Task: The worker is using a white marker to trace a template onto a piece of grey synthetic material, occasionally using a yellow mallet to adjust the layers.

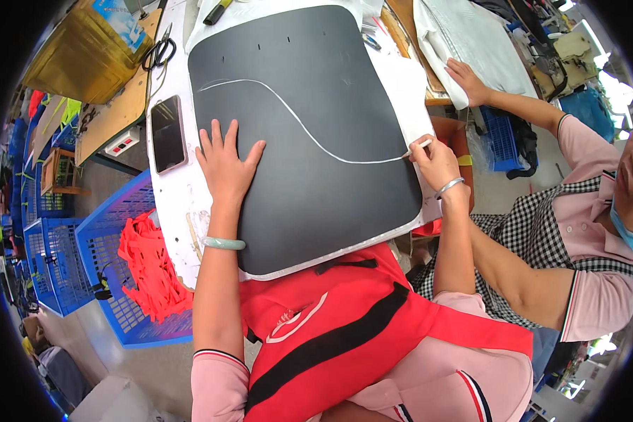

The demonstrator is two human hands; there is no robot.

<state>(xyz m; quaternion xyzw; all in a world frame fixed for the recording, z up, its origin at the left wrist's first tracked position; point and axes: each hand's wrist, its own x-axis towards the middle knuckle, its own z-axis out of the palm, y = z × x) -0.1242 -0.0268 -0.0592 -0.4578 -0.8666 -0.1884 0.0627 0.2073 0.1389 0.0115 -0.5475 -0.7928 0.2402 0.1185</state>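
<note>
Black rounded fabric panel (309, 133) lies on the white counter (179, 204); left hand (225, 165) presses fingers spread flat to steady it, while right hand (435, 163) pinches white chalk (418, 148) at the curved line's end.

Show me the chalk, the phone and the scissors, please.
chalk (420, 146), head view, middle of the white stick in the right hand.
phone (168, 133), head view, centre of its dark screen.
scissors (160, 53), head view, black handle loops.

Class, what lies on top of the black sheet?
A curved white chalk line and the left hand lie on the black sheet. Whatever is under the palm is hidden.
</note>
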